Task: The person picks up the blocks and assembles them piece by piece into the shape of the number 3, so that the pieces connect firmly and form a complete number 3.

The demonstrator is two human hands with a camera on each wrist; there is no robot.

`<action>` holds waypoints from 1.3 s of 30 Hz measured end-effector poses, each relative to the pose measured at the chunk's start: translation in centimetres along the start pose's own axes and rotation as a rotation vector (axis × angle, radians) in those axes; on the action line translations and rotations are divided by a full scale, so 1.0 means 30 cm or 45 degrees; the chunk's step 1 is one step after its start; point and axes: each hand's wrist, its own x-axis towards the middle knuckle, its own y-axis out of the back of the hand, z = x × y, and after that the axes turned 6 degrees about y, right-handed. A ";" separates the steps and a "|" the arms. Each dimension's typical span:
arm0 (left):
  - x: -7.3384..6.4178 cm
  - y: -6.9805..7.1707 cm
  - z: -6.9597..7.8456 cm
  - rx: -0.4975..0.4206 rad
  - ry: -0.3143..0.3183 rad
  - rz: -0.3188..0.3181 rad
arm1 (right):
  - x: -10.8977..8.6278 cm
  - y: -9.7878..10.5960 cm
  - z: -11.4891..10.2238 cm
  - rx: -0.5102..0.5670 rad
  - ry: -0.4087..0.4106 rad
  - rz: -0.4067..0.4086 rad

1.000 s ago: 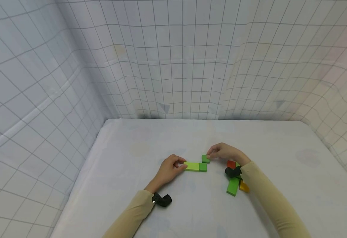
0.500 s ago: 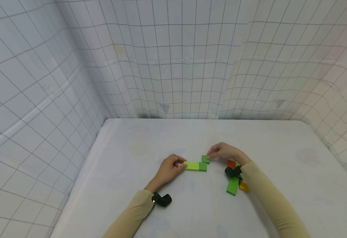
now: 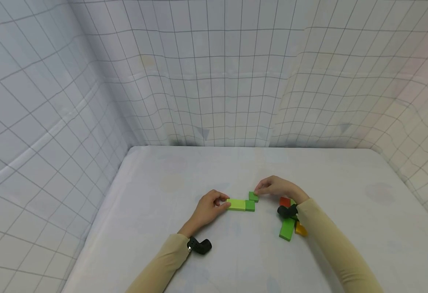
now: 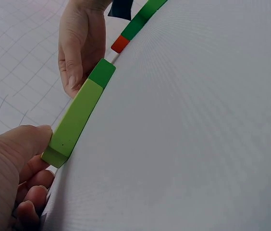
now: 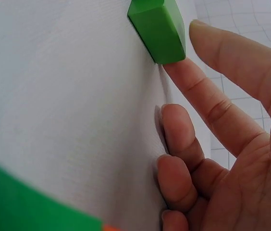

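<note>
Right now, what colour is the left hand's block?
Light green block, clearest in the left wrist view.

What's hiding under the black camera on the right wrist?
In the head view, parts of a red block, green blocks and an orange-yellow block peek out around the black camera and right sleeve. Anything directly beneath them is covered.

In the head view my right sleeve [image 3: 340, 248] runs off the bottom edge, and the black wrist camera [image 3: 287, 211] hides part of the block pile, so I can't count its pieces. My left thumb covers a corner of the lime-green block [image 3: 236, 204]. In my wrist views, the edges crop my left hand [image 4: 6, 175], my right hand [image 5: 241, 159] and the small green block [image 5: 158, 31]; the green shape [image 5: 25, 204] at lower left is cropped and blurred.
</note>
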 end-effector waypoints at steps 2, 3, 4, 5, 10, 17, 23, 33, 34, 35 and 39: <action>0.000 -0.002 0.002 -0.004 0.002 -0.005 | -0.006 0.006 0.000 -0.018 -0.013 -0.004; 0.001 -0.003 0.004 -0.004 0.003 -0.008 | -0.009 0.009 0.001 -0.028 -0.024 -0.004; 0.000 -0.004 0.006 -0.004 0.003 -0.011 | -0.013 0.013 0.001 -0.038 -0.031 -0.005; 0.000 -0.005 0.008 -0.003 0.003 -0.014 | -0.017 0.015 0.000 -0.049 -0.037 -0.006; -0.001 -0.005 0.013 0.008 0.003 -0.015 | -0.060 0.021 -0.013 -0.110 0.004 0.012; -0.002 -0.002 0.011 0.008 0.007 -0.009 | -0.195 0.022 -0.035 -0.255 0.158 0.150; -0.001 -0.001 0.002 0.009 -0.008 -0.009 | -0.350 0.003 -0.030 -0.267 0.340 0.008; 0.006 -0.001 -0.007 0.006 -0.017 -0.001 | -0.425 -0.059 0.026 -0.176 0.407 -0.075; 0.006 -0.001 -0.007 0.008 -0.018 -0.001 | -0.423 -0.061 0.028 -0.175 0.415 -0.069; 0.006 0.000 -0.007 0.009 -0.018 0.000 | -0.420 -0.064 0.029 -0.176 0.421 -0.065; 0.006 0.000 -0.004 0.013 -0.015 -0.002 | -0.407 -0.076 0.019 -0.186 0.397 -0.056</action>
